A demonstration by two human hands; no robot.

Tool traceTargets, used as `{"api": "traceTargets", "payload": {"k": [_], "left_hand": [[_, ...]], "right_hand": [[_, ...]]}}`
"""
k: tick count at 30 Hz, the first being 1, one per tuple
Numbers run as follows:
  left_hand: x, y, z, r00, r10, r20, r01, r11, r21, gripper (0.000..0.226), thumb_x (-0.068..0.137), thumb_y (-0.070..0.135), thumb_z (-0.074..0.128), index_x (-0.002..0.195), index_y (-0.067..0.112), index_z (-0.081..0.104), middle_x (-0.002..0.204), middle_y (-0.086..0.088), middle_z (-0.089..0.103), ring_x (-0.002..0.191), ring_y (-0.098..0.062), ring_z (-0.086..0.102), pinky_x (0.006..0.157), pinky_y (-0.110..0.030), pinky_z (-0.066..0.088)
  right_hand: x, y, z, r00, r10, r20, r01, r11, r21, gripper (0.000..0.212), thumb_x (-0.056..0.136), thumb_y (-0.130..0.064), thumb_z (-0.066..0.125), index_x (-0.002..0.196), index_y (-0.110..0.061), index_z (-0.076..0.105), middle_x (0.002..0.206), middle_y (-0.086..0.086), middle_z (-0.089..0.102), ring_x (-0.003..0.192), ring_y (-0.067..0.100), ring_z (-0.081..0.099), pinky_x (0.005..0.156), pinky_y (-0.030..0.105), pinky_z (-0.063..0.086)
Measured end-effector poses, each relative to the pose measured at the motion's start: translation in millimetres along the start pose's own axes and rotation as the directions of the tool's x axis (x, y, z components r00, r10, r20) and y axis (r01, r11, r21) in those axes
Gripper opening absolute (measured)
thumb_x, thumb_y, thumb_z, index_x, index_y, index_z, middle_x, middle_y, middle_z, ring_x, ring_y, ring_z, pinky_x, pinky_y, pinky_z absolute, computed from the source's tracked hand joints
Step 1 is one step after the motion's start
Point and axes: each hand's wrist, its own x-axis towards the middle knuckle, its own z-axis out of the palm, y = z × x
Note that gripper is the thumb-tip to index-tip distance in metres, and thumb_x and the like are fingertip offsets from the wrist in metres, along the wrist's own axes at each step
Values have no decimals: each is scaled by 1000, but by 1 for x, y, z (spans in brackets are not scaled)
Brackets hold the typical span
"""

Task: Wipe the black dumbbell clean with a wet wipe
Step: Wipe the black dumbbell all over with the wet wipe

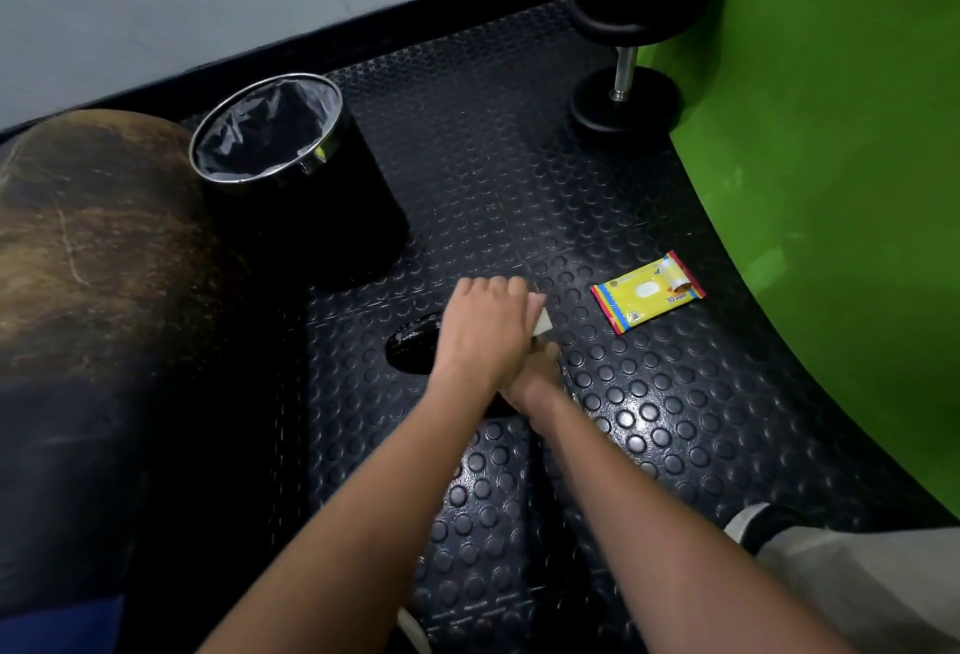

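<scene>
The black dumbbell [413, 348] lies on the studded rubber floor, mostly hidden under my hands; only its dusty left end shows. My left hand [480, 328] rests on top of it with fingers curled over the far side. My right hand [537, 375] sits partly beneath the left wrist, at the dumbbell's right part. A small white wet wipe [542, 322] sticks out just beyond its fingertips, apparently pinched by that hand. The right hand's fingers are largely covered.
A yellow wet-wipe pack [649, 292] lies to the right. A black bin [311, 196] with a liner stands at the back left. Another dumbbell [625, 100] stands upright by the green wall [831, 186]. A large brown rounded object [93, 238] fills the left.
</scene>
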Motion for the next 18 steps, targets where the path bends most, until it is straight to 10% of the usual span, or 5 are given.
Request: {"api": "traceTargets", "payload": {"k": [11,14,18], "left_hand": [[-50,-60,22,930,-329,-161,232,869,-436,46,108,30,17,81,21,53,72,7,59,72,-17,57,98,-39,40],[-64,-68,35,881,-466,-79,316,705,-635,49,109,34,16,72,24,48,65,8,56,67,-5,54,103,-42,37],[-82,-55,40,727,-668,156,413,245,-877,56,107,46,21,76,16,57,75,-2,65,72,-18,61,73,-44,52]], "right_hand": [[-8,-5,-6,999,46,-29,-41,990,134,84,84,-53,69,149,-20,27,146,6,26,137,34,36,115,42,34],[-9,-1,-4,999,35,-42,-27,984,177,79,85,-53,69,146,-21,32,141,2,28,136,32,37,113,44,36],[-8,2,-2,998,21,-58,-5,964,265,79,84,-53,70,148,-25,35,140,-1,32,135,28,39,112,44,37]]}}
